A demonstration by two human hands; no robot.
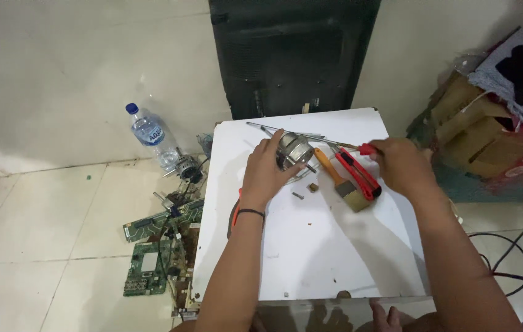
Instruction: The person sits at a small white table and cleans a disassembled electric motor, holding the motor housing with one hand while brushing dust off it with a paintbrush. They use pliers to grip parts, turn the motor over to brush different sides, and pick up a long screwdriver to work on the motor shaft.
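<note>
White tabletop (310, 258): L hand (265, 172) fingers clamp motor (292, 150); R hand (400, 166) fingers grip red-handled screwdriver (335, 142); brown boxes (479, 132) right.

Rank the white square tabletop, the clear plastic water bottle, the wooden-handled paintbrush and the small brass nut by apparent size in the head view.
1. White square tabletop, largest by far.
2. Clear plastic water bottle, though it sits farther away on the floor.
3. Wooden-handled paintbrush, looking almost as long as the bottle.
4. Small brass nut, smallest.
</note>
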